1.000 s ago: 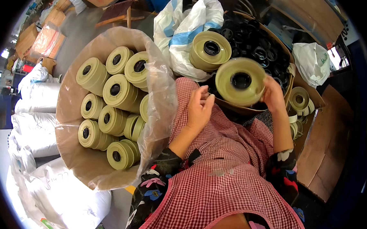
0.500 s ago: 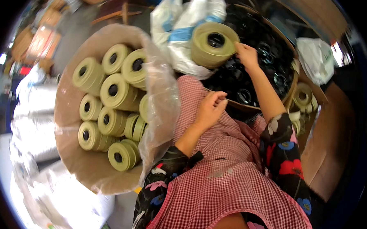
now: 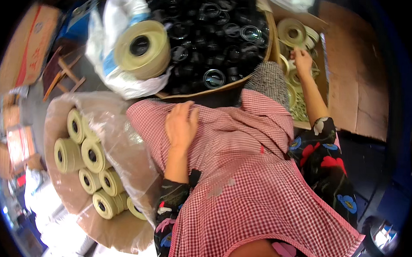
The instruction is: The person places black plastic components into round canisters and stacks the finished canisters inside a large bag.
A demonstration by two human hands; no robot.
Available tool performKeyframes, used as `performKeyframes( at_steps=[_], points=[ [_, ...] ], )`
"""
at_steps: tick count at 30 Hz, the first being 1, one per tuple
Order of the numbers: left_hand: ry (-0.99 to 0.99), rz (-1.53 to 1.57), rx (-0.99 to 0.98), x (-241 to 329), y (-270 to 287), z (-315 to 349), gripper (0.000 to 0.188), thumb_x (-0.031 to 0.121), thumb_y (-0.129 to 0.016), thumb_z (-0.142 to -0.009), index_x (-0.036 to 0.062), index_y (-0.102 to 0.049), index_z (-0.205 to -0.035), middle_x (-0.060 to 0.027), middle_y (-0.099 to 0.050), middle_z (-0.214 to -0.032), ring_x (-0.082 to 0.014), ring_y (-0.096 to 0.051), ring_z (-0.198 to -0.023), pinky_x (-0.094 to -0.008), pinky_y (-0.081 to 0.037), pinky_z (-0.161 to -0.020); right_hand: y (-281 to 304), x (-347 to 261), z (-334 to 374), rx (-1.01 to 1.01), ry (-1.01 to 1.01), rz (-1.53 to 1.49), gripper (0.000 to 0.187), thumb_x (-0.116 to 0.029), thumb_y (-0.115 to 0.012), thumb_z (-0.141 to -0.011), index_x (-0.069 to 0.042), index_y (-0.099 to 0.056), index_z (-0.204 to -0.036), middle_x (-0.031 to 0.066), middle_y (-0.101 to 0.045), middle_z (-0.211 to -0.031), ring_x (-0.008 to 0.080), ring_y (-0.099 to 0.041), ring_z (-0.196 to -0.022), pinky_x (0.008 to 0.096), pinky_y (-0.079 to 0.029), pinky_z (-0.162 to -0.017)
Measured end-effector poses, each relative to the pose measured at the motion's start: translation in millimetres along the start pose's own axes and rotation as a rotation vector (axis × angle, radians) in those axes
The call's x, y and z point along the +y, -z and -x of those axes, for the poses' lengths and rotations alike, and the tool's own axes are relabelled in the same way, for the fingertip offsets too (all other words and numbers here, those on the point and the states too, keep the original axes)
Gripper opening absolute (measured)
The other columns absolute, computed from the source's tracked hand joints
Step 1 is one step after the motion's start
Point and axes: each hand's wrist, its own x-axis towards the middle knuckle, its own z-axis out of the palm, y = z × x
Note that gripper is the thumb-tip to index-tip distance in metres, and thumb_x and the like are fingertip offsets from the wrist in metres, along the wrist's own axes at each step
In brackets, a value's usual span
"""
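My right hand point(image 3: 302, 64) is over an open cardboard box point(image 3: 327, 65) on the right. Its fingers are bent close together beside pale yellow-green ring-shaped rolls point(image 3: 291, 32); what they hold, if anything, cannot be made out. On the checked apron point(image 3: 232, 152) over my lap lies my left hand point(image 3: 181, 123), its fingers stretched out and nothing in them. A large yellow-green roll with a black core point(image 3: 142, 50) sits on a white and blue sack point(image 3: 123, 12), apart from both hands.
A wide round container of black ring-shaped parts point(image 3: 214, 41) stands in front of me. To the left, a plastic-lined round container point(image 3: 58, 191) holds several yellow-green rolls with black cores. A wooden stool point(image 3: 63, 74) is at the far left. A cardboard flap point(image 3: 355, 75) spreads out at the right.
The view has swung right. My right hand has left the large roll on the sack and moved right to the cardboard box. My left hand has lowered onto the apron.
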Motion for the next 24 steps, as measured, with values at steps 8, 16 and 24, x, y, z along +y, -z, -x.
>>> performKeyframes(
  at_steps=[8, 16, 24],
  points=[
    [0.019, 0.292, -0.160, 19.6, -41.7, -24.4, 0.028, 0.012, -0.063, -0.081, 0.0006, -0.060, -0.106, -0.0151, -0.061, -0.107, -0.0299, -0.058, -0.102, -0.0348, -0.043, -0.091, 88.4, 195.7, 52.3, -0.505, -0.232, 1.002, 0.048, -0.036, -0.061, -0.074, -0.007, -0.062, -0.113, 0.0181, -0.062, -0.111, 0.0320, -0.059, -0.102, 0.0384, -0.046, -0.090],
    [0.118, 0.008, -0.100, 19.1, -114.3, -59.5, 0.034, 0.031, -0.064, -0.080, 0.0005, -0.057, -0.094, -0.0207, -0.060, -0.095, -0.0384, -0.056, -0.090, -0.0446, -0.046, -0.079, 37.7, 170.3, 66.9, -1.048, 0.162, 1.777, 0.034, -0.038, -0.068, -0.071, -0.019, -0.068, -0.098, 0.0025, -0.066, -0.104, 0.0214, -0.059, -0.102, 0.0420, -0.039, -0.088],
    [0.274, 0.293, 0.012, -1.3, -115.9, -56.7, 0.023, 0.020, -0.068, -0.074, 0.0009, -0.056, -0.078, -0.0173, -0.058, -0.076, -0.0341, -0.058, -0.071, -0.0389, -0.046, -0.064, 50.0, 197.0, 61.9, -0.679, 0.172, 1.295, 0.028, -0.020, -0.048, -0.088, -0.007, -0.059, -0.109, 0.0147, -0.062, -0.110, 0.0330, -0.057, -0.103, 0.0487, -0.040, -0.089]
  ],
)
